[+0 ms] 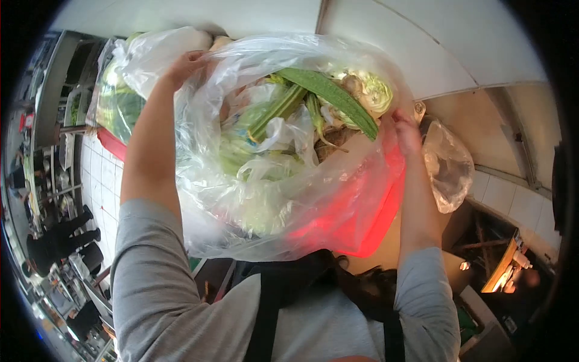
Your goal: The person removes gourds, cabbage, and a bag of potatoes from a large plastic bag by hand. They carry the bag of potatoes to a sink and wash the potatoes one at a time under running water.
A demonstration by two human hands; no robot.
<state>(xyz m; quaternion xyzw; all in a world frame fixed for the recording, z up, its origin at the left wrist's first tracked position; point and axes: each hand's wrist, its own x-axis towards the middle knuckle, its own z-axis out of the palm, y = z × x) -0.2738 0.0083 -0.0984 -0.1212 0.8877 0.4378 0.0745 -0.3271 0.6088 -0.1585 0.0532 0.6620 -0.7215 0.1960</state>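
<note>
At far left, a smaller plastic bag (120, 90) of greens stands beside our work. Our left hand (186, 65) is at the big bag's far left rim, fingers drawn narrow on a fold of film. The big bag (211, 211) lies in front of us, mouth wide, partly over a red tub (381, 224); its film looks limp and slick, so we judge a gathered fold holds better than a single layer, which could stretch or tear. The load looks fairly heavy and uneven, best borne from beneath. Inside, the long green gourd (329, 92) seems firm but could snap if bent; we would take it round the middle. The cabbage (375, 95) to its right looks solid, with loose outer leaves that may bruise, so cupping suits it. Our right hand (409, 134) is at the right rim; we cannot tell how tightly its fingers close. Just beyond hangs a crumpled clear bag (447, 164), light and soft-looking.
</note>
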